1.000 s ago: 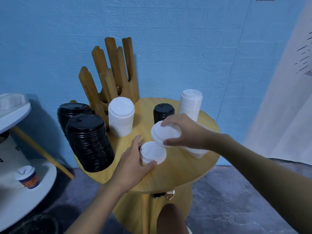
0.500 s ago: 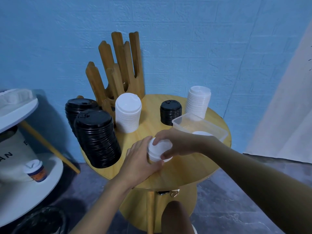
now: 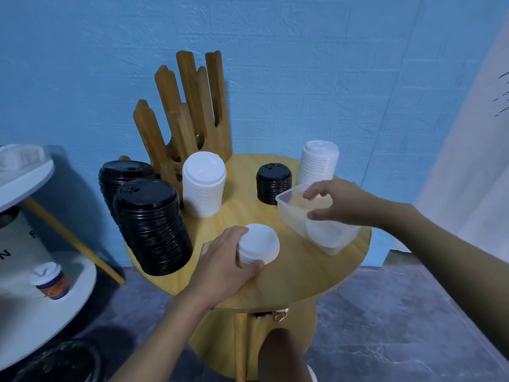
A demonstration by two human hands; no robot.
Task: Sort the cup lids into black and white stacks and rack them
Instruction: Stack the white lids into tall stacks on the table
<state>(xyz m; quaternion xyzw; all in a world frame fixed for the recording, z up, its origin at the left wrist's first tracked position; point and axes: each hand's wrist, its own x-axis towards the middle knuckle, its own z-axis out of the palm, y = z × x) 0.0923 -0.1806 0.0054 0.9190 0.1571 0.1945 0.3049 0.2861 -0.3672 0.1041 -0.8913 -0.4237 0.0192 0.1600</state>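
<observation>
Bare table (image 3: 297, 271) centre and front; lid stacks (image 3: 154, 227) left, clear tub (image 3: 292, 213) right.

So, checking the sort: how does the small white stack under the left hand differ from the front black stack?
The small white stack is short, upright and steadied by the left hand. The front black stack is far taller, wider, leans slightly and stands untouched. Both sit on the round table.
</observation>
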